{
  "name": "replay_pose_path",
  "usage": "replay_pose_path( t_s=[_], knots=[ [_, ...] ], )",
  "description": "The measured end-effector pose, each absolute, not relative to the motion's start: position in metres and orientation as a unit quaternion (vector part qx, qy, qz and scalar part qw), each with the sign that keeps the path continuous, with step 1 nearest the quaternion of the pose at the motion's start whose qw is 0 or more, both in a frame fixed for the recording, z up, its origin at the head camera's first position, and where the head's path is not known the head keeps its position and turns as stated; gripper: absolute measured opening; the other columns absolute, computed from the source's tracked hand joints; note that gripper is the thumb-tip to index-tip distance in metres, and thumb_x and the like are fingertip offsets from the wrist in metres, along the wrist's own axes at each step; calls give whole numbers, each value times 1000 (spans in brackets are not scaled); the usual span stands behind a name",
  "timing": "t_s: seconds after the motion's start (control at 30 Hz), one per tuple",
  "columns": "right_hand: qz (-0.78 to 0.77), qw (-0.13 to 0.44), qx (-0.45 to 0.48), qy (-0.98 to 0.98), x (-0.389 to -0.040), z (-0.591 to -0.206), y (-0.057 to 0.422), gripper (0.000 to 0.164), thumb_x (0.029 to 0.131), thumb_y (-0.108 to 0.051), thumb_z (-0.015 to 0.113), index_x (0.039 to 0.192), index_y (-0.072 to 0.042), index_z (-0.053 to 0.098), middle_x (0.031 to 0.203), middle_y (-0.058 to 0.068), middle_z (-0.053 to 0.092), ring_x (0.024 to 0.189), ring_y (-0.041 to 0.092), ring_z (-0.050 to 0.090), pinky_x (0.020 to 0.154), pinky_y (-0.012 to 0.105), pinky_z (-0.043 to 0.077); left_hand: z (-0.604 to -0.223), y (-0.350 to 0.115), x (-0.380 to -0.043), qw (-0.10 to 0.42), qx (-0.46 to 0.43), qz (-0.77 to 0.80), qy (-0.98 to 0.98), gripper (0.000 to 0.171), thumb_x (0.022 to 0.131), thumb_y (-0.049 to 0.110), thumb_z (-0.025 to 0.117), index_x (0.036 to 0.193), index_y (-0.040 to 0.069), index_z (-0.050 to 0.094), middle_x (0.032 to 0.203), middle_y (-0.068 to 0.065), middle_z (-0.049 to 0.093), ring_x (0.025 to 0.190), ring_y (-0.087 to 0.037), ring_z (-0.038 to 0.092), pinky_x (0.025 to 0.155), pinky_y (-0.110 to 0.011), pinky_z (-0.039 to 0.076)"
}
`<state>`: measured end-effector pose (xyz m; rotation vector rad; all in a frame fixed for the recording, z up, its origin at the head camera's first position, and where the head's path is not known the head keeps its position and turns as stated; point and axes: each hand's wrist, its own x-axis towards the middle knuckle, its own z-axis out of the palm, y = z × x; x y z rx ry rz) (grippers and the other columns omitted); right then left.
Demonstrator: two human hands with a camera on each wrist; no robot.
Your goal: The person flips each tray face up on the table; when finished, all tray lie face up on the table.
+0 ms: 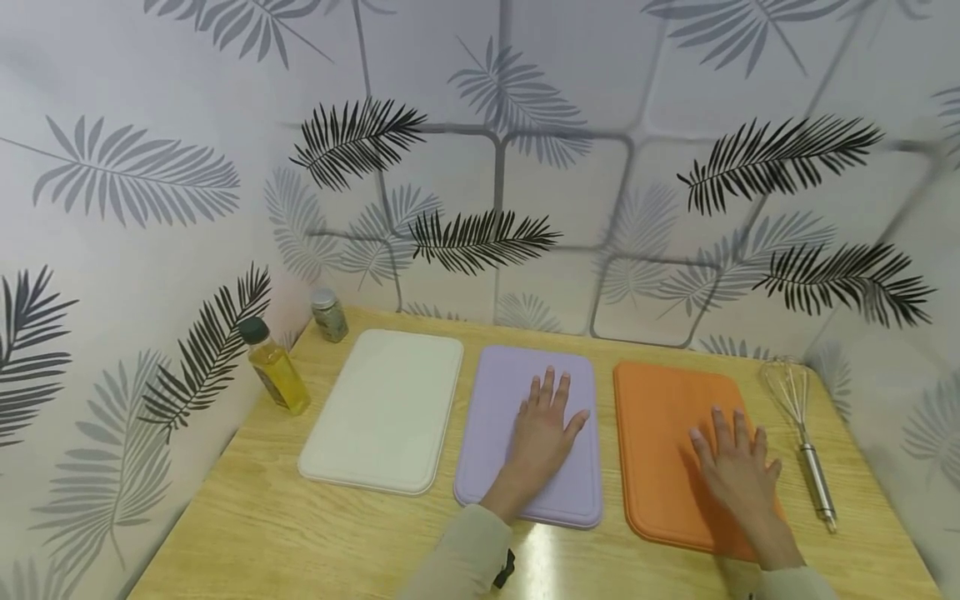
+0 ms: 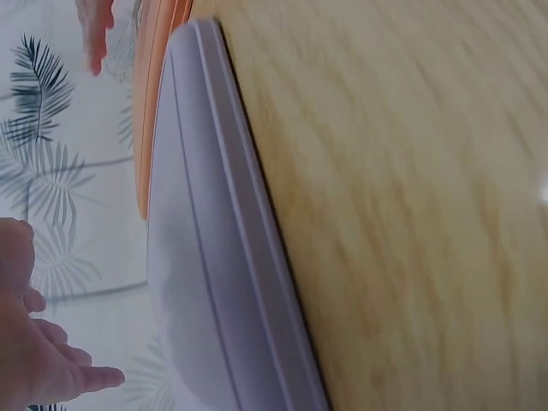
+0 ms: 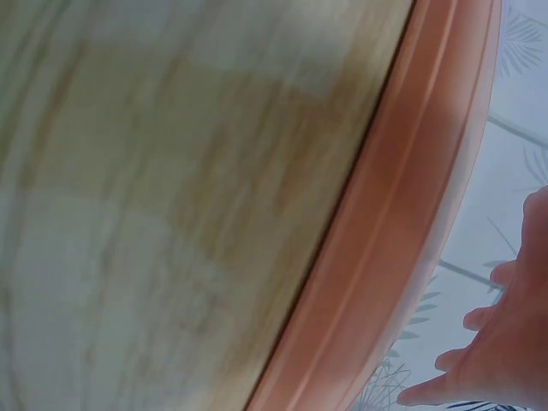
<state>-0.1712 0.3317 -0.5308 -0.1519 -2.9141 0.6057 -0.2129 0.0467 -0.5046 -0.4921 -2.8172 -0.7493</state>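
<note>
A yellowish wood-grain tabletop (image 1: 255,508) meets a pale back wall (image 1: 562,187) and lies between a left wall (image 1: 97,250) and a right wall (image 1: 896,375), with feathery palm fronds (image 1: 483,242) in black and grey, grey rounded-rectangle outlines (image 1: 498,183) behind, and bright glare (image 1: 540,554) on the near wood.

Your left arm (image 1: 467,550) and your right arm (image 1: 797,581) both reach forward. Your left hand (image 1: 538,440) is palm-down, its fingers (image 1: 561,392) almost straight and the thumb (image 1: 576,423) held apart. Your right hand (image 1: 738,477) is also palm-down, with extended fingers well spread.
</note>
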Motion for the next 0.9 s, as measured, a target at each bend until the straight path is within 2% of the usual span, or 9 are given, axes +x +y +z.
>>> replay_pose_path(
  t_s=[0.13, 0.47, 0.63, 0.73, 0.9],
  knots=[
    [204, 74, -55, -975, -170, -532, 334, 69, 102, -52, 24, 153, -7, 16, 154, 31, 10, 132, 64, 5, 88, 86, 7, -508, 63, -208, 87, -178, -263, -944, 63, 100, 44, 45, 151, 9, 32, 155, -17, 26, 141, -36, 26, 109, -49, 34],
    [206, 58, -61, -975, -170, -537, 339, 68, 102, -53, 26, 154, -10, 13, 154, 31, 9, 131, 65, 4, 87, 86, 8, -519, 95, -202, 56, -194, -220, -954, 64, 100, 50, 40, 152, 14, 31, 157, -14, 24, 143, -32, 25, 111, -42, 33],
    [198, 37, -68, -977, -171, -543, 345, 70, 102, -54, 25, 155, -11, 10, 153, 33, 6, 130, 67, 4, 85, 87, 10, -523, 110, -199, 30, -213, -231, -949, 67, 99, 54, 36, 153, 16, 26, 158, -14, 20, 143, -37, 22, 113, -43, 29],
    [192, 29, -74, -978, -172, -545, 347, 71, 101, -55, 25, 155, -11, 10, 152, 34, 6, 129, 67, 5, 84, 86, 12, -522, 118, -197, 12, -217, -254, -943, 67, 99, 53, 39, 153, 16, 25, 159, -15, 17, 142, -41, 20, 113, -44, 29],
    [190, 21, -80, -978, -174, -548, 350, 73, 101, -57, 24, 155, -11, 8, 152, 35, 6, 129, 67, 6, 86, 86, 13, -521, 131, -195, 6, -220, -259, -940, 66, 98, 51, 45, 152, 16, 30, 157, -16, 21, 139, -42, 26, 112, -42, 33]
  ],
)
